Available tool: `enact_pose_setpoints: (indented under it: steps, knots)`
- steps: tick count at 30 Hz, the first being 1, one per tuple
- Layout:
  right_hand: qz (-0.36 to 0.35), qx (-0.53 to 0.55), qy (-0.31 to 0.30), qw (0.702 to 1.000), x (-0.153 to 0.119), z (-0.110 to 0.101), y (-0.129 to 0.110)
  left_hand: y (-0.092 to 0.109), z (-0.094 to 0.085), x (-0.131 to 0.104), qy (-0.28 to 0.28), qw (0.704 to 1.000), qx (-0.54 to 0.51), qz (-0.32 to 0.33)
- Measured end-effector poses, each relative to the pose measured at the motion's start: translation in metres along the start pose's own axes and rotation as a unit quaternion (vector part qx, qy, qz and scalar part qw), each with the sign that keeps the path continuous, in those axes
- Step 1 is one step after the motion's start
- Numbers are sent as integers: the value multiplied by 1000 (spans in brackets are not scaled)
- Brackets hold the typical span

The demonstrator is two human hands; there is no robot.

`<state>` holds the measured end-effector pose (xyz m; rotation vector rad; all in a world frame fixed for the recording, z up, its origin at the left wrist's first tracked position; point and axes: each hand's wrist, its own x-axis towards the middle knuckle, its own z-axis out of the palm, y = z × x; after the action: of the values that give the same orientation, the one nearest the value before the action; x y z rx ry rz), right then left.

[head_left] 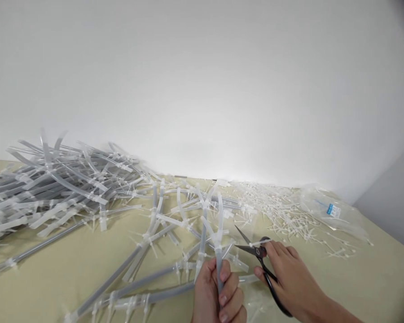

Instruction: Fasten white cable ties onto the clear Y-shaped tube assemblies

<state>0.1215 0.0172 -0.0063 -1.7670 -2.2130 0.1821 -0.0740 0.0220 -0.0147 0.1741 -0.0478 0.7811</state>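
My left hand [230, 291] is closed around a translucent grey tube [218, 255] held upright near the front of the table. Above my fingers the tube meets a white Y-shaped joint with two short branches pointing up. My right hand [294, 276] grips black-handled scissors [260, 253], their blades parted and pointing left toward the tube, apart from it. A thin white strip, seemingly a cable tie [261, 242], lies across the scissors by my right fingertips; whether I pinch it is unclear. Several similar branched tubes [134, 255] with cable ties lie around my left hand.
A large heap of branched tubes [63, 188] covers the back left of the pale yellow table [366, 287]. Many loose white cable ties [286, 211] are spread at the back right, beside a clear plastic bag [346, 220] with a blue label. A white wall [202, 89] stands behind.
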Motion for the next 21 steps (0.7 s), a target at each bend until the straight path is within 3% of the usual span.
enact_pose_setpoints:
  steps: [6,9,14,17,21]
  knots:
    - [6,-103,24,994,7,-14,-9,3,8,-2,-25,999,-4,26]
    - [-28,-208,61,976,8,-31,-7,4,10,-2,-11,999,-12,32]
    - [-88,-326,64,939,16,-59,4,7,9,-1,-1,999,-13,36]
    - [-122,-310,47,942,24,-73,10,7,8,0,0,999,-2,32]
    - [-117,-189,38,974,27,-79,-1,6,9,-1,-4,999,13,32]
